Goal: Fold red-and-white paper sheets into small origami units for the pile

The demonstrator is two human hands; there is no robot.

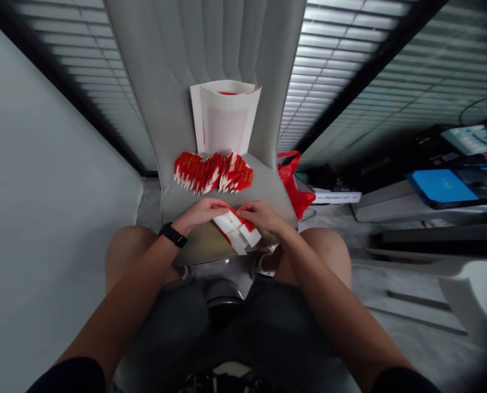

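Both hands meet over the front of a grey chair seat point(268, 188). My left hand point(206, 212) pinches the upper left edge of a red and white folded paper point(234, 232). On its upper right side, my right hand point(259, 214) grips the same paper between thumb and fingers. White flaps spread toward the seat's front edge. Just beyond the hands lies a fanned row of red folded paper pieces point(200, 173) with white edges. Behind that row, a large white paper bag or sleeve point(227, 120), open at the top, leans on the chair's backrest.
A red plastic bag point(294, 188) is right of the seat. Farther right are a white box point(337, 197), a blue item point(443, 185) and a white chair point(468, 289). A wall point(55, 164) stands at the left, with blinds behind the chair.
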